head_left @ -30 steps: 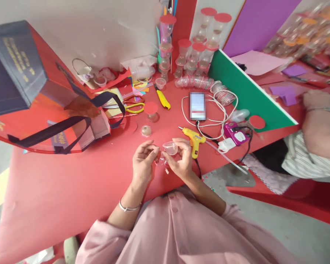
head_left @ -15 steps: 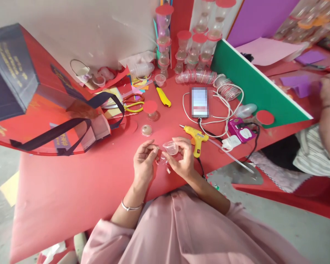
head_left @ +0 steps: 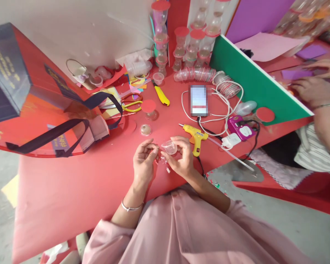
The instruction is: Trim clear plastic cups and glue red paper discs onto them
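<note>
My right hand (head_left: 181, 156) grips a small clear plastic cup (head_left: 169, 147) by its side, tilted above the red table (head_left: 71, 190). Close to the cup's rim, my left hand (head_left: 145, 157) has thumb and forefinger pinched together; whatever is between them is too small to make out. Small scraps (head_left: 168, 170) lie on the table under the hands. Beyond my left hand sit a small clear cup with brownish contents (head_left: 145, 129) and a clear container topped with a red disc (head_left: 149, 106). A yellow glue gun (head_left: 195, 137) rests just right of my right hand.
A large red and dark blue bag (head_left: 44, 106) stands at left. Scissors (head_left: 132, 106) and a yellow cutter (head_left: 162, 95) lie behind. A phone (head_left: 198, 100), white cable and purple power adapter (head_left: 240, 129) are at right, before a green board (head_left: 253, 80). A co-worker's hand (head_left: 313, 90) works beyond it.
My hands keep nearly the same hold on the cup. The camera view has shifted slightly. Behind the green board, the co-worker's hands have moved over the purple paper.
</note>
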`<action>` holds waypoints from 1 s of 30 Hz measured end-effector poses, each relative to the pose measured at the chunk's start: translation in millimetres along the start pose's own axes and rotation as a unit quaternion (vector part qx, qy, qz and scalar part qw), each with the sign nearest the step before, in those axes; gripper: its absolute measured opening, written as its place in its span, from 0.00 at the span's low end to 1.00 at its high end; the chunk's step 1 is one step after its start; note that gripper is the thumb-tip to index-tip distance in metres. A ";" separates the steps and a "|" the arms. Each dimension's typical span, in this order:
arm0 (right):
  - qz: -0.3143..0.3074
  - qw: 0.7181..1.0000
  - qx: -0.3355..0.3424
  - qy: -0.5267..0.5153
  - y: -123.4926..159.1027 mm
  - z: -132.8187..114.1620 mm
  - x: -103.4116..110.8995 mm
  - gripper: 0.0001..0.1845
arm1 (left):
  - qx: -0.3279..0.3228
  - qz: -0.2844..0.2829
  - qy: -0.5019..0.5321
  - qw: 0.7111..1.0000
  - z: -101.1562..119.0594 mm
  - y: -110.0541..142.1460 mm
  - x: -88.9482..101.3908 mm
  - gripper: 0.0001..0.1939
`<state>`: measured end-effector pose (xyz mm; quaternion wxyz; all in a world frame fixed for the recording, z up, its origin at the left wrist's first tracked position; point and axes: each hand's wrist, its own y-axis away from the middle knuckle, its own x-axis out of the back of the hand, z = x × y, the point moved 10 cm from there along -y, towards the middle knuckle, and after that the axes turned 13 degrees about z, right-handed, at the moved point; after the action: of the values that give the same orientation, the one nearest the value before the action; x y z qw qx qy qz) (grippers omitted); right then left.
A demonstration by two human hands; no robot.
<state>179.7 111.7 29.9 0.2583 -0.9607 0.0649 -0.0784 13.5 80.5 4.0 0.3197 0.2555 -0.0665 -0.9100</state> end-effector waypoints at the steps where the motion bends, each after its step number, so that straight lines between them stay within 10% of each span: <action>1: 0.000 1.000 0.001 -0.001 0.1 -0.1 0.1 0.28 | -0.001 -0.001 0.001 1.000 0.5 0.3 -0.3 0.20; 30: -0.003 1.000 0.013 -0.009 0.1 -1.7 -0.7 0.30 | -0.007 0.026 -0.012 1.000 -1.7 -1.7 8.6 0.20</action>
<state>178.7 110.9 31.2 0.2710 -0.9582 0.0589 -0.0711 7.8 76.6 -1.6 0.3438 0.2408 -0.0705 -0.9049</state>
